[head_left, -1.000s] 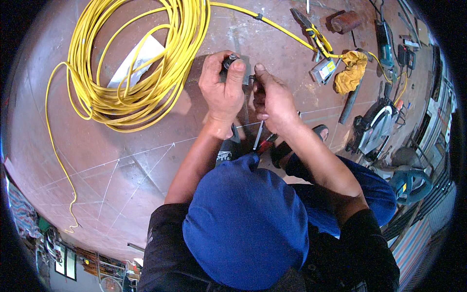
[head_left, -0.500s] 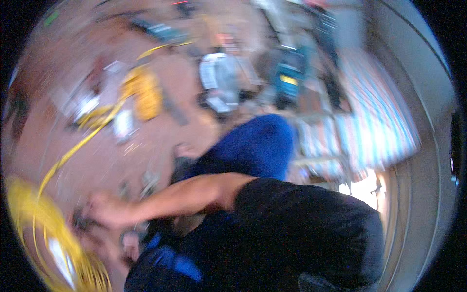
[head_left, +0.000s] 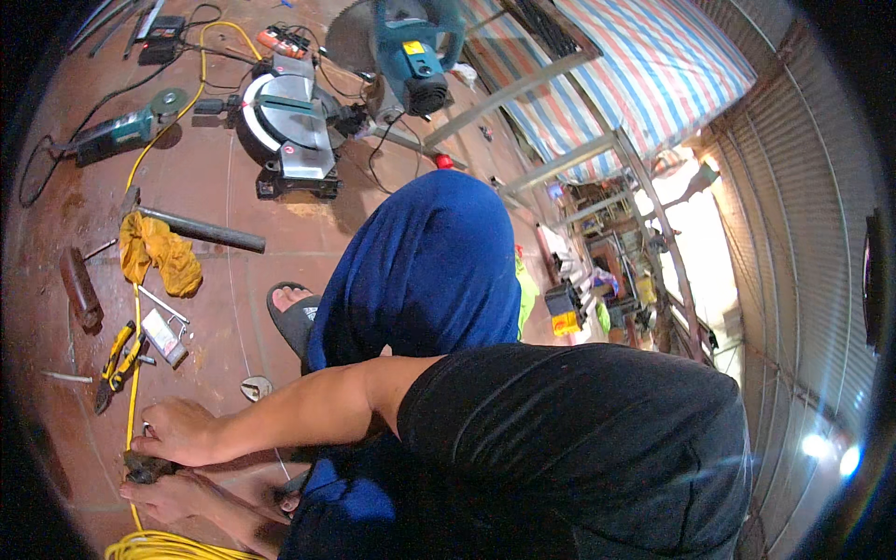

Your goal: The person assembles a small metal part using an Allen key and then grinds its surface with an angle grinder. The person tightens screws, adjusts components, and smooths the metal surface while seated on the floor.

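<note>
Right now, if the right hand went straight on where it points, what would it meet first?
Probably the yellow cable, just past the right hand in this view; depth is unclear, so the hand might pass over.

The left hand (head_left: 168, 499) and right hand (head_left: 185, 434) are partly hiding the dark block (head_left: 147, 469), leaving its full shape unclear; the lower edge is cutting off the yellow cable coil (head_left: 177, 549), the upper edge is cropping the teal saw (head_left: 420, 75), and glare is whitening out the bright opening (head_left: 688, 252)
</note>
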`<state>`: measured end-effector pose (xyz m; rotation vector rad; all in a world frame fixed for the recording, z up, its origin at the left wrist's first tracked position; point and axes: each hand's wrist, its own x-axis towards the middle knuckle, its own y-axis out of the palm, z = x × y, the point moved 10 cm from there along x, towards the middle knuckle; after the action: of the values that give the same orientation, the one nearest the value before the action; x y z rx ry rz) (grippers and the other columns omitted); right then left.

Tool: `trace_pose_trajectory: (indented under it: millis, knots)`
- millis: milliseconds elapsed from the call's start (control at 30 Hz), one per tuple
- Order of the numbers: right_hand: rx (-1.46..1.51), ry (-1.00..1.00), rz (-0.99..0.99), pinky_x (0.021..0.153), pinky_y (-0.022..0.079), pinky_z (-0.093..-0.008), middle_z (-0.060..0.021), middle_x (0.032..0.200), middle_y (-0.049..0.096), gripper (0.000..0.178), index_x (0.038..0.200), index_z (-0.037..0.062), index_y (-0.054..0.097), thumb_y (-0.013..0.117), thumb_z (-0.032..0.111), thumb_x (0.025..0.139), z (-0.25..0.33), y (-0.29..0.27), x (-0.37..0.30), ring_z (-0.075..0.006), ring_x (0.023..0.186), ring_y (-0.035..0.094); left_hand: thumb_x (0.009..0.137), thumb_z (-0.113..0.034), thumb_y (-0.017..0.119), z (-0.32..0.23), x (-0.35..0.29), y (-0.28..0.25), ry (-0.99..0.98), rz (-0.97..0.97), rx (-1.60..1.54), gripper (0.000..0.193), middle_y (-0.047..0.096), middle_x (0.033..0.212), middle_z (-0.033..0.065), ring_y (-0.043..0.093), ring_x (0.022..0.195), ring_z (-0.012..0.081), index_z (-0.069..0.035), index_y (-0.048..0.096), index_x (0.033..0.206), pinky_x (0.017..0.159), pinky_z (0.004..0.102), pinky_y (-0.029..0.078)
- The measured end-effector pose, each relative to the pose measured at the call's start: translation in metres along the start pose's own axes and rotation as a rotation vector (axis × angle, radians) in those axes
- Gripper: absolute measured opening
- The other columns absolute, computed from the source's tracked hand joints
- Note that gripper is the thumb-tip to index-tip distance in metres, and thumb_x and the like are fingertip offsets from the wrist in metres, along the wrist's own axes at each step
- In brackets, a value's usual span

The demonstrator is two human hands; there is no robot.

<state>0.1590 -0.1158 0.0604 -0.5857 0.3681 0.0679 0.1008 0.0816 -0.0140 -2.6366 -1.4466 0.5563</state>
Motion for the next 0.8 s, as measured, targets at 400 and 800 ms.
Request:
trace_pose_trajectory:
  millis: [400, 800]
  knots:
    - [-0.19, -0.448, 0.078, 0.068, 0.058, -0.0495, -0.0239, 0.077, 0.071, 0.032, 0.082, 0.0012, 0.076, 0.063, 0.031, 0.087, 0.092, -0.006, 0.037, -0.0388, 0.072, 0.072, 0.105, -0.038, 0.054, -0.061, 0.006, 0.036, 0.148, 0.074, -0.219, 0.041, 0.069, 0.095, 0.012, 0.064, 0.083, 0.0266, 0.0, 0.069, 0.101, 0.075, 0.0427, 0.054]
    - [-0.331, -0.422, 0.43, 0.063, 0.047, -0.0441, -0.0158, 0.071, 0.063, 0.058, 0.088, -0.0037, 0.069, 0.067, 0.054, 0.093, 0.147, 0.114, 0.01, -0.031, 0.066, 0.061, 0.104, -0.043, 0.059, -0.082, 0.058, -0.094, -0.091, -0.129, -0.503, 0.051, 0.067, 0.078, 0.01, 0.06, 0.07, 0.0183, 0.004, 0.067, 0.087, 0.067, 0.0332, 0.049]
